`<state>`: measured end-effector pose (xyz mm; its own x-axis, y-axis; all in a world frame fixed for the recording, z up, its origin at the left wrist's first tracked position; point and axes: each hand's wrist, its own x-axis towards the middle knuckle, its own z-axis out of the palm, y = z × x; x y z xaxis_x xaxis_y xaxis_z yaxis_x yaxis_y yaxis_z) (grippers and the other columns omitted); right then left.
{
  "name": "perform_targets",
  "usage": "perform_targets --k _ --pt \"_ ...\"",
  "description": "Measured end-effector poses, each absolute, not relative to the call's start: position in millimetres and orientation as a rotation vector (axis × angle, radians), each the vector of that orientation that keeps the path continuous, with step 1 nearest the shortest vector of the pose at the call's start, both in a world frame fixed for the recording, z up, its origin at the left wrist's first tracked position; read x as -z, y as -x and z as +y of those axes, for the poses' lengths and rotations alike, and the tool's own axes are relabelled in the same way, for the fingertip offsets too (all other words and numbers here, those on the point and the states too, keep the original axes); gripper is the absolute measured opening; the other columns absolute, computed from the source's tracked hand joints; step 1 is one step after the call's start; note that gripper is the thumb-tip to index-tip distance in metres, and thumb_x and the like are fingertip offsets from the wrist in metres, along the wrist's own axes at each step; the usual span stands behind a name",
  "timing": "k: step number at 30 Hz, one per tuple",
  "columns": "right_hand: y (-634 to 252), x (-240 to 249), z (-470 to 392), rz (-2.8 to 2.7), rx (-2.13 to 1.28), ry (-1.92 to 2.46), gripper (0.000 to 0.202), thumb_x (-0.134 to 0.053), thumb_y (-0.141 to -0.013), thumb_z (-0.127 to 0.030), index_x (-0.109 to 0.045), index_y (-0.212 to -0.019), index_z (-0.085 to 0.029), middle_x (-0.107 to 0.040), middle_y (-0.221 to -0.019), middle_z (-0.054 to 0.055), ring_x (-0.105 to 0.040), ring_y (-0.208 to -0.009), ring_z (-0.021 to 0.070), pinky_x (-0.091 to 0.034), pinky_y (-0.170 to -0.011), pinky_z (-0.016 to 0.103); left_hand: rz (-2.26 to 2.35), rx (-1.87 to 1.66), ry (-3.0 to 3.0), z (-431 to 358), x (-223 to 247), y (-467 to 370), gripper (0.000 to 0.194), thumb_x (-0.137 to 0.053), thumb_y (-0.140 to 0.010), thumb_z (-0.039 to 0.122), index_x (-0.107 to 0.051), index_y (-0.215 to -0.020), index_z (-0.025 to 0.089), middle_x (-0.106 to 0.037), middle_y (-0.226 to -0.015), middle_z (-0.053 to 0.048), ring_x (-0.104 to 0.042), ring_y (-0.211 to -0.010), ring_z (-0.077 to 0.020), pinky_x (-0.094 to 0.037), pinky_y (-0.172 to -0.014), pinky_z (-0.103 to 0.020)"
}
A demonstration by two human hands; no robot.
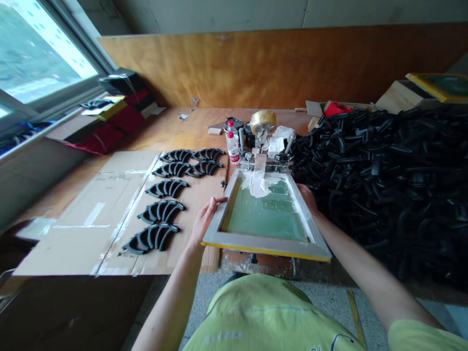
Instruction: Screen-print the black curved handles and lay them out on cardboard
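Observation:
A screen frame (270,242) with a green mesh lies tilted in front of me, white paste and a squeegee-like strip (260,165) at its far end. My left hand (207,214) is at the frame's left side, fingers closed on its edge. At the right side, my right hand (307,197) holds the other edge; its fingers are largely hidden by the frame. Left of the frame, curved black parts (161,212) lie in fanned groups on flat cardboard (87,209).
A large heap of black plastic parts (387,180) fills the right side. Behind the frame stand bottles with red caps (233,148), a tape roll (263,121) and metal clamps. Red and black boxes (109,124) sit at the far left by the window. A wooden board (278,68) rises behind.

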<state>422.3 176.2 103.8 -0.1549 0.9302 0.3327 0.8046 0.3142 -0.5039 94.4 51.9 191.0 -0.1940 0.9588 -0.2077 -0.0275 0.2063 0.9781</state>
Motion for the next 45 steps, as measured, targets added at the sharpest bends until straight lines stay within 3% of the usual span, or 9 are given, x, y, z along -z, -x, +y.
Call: perform_targets --k 3,6,8,12,19,28,38,42,45 --pt "-423 -129 202 -1.94 -0.167 1.488 0.03 -0.053 -0.089 -0.02 -0.065 -0.115 -0.012 -0.068 -0.112 0.011 -0.063 -0.1 0.0221 -0.051 -0.09 0.035 1.46 -1.07 -0.891 36 -142 -93 0.072 -0.066 -0.074 0.058 -0.056 -0.132 0.016 -0.066 -0.08 -0.002 -0.056 -0.061 -0.011 -0.042 -0.054 -0.02" --pt "-376 -151 223 -2.152 -0.067 1.272 0.053 -0.068 -0.079 -0.021 -0.055 -0.13 -0.017 -0.055 -0.133 0.013 -0.051 -0.12 0.0266 -0.044 -0.101 0.042 1.534 -1.097 -0.864 35 -101 -96 0.081 -0.069 -0.073 0.052 -0.043 -0.143 0.02 -0.063 -0.073 0.001 -0.054 -0.059 -0.0102 -0.043 -0.056 -0.02" --pt "-340 -159 231 -2.355 -0.065 1.251 0.049 -0.068 -0.078 -0.018 -0.057 -0.125 -0.017 -0.06 -0.124 0.012 -0.052 -0.117 0.0272 -0.044 -0.098 0.041 1.572 -1.097 -0.859 36 -85 -98 0.077 -0.067 -0.074 0.05 -0.045 -0.142 0.021 -0.063 -0.074 0.001 -0.054 -0.06 -0.0107 -0.044 -0.057 -0.021" --pt "-311 -160 233 -2.587 -0.169 1.454 0.019 -0.06 -0.084 -0.022 -0.065 -0.101 -0.017 -0.069 -0.098 0.01 -0.061 -0.093 0.0241 -0.046 -0.079 0.032 1.571 -1.085 -0.878 38 -73 -94 0.069 -0.067 -0.075 0.05 -0.053 -0.135 0.02 -0.064 -0.076 0.0 -0.056 -0.063 -0.0122 -0.045 -0.059 -0.023" --pt "-326 -144 221 -2.503 -0.01 1.666 0.018 -0.054 -0.087 -0.023 -0.063 -0.099 -0.014 -0.07 -0.094 0.013 -0.062 -0.088 0.0248 -0.042 -0.074 0.031 1.543 -1.06 -0.882 38 -64 -92 0.067 -0.062 -0.079 0.052 -0.052 -0.136 0.02 -0.066 -0.086 -0.002 -0.058 -0.071 -0.013 -0.045 -0.063 -0.022" --pt "-351 -140 171 -2.853 -0.227 0.736 0.019 -0.05 -0.084 -0.012 -0.067 -0.089 -0.017 -0.067 -0.087 0.007 -0.057 -0.087 0.0196 -0.038 -0.069 0.028 1.543 -1.063 -0.881 36 -69 -95 0.061 -0.064 -0.078 0.051 -0.056 -0.131 0.02 -0.067 -0.086 -0.002 -0.061 -0.077 -0.0154 -0.048 -0.07 -0.025" --pt "-351 -127 171 -2.676 -0.184 0.782 0.022 -0.05 -0.083 -0.006 -0.067 -0.092 -0.016 -0.067 -0.092 0.008 -0.056 -0.092 0.0209 -0.042 -0.076 0.029 1.551 -1.086 -0.854 36 -84 -97 0.063 -0.068 -0.073 0.05 -0.06 -0.126 0.018 -0.066 -0.076 -0.001 -0.059 -0.063 -0.0136 -0.045 -0.057 -0.023" --pt "-352 -134 174 -2.675 -0.287 0.777 0.015 -0.056 -0.087 -0.018 -0.068 -0.097 -0.019 -0.067 -0.09 0.005 -0.058 -0.087 0.0192 -0.043 -0.075 0.028 1.542 -1.081 -0.822 36 -92 -96 0.07 -0.069 -0.07 0.054 -0.058 -0.128 0.017 -0.067 -0.078 -0.002 -0.06 -0.062 -0.0138 -0.046 -0.057 -0.023" --pt "-336 -157 204 -2.57 -0.306 1.062 0.036 -0.066 -0.084 -0.03 -0.063 -0.119 -0.026 -0.066 -0.096 0.003 -0.06 -0.084 0.0185 -0.043 -0.073 0.027 1.491 -1.047 -0.824 36 -113 -93 0.078 -0.07 -0.069 0.056 -0.052 -0.134 0.017 -0.067 -0.077 -0.002 -0.059 -0.061 -0.0137 -0.045 -0.055 -0.023"
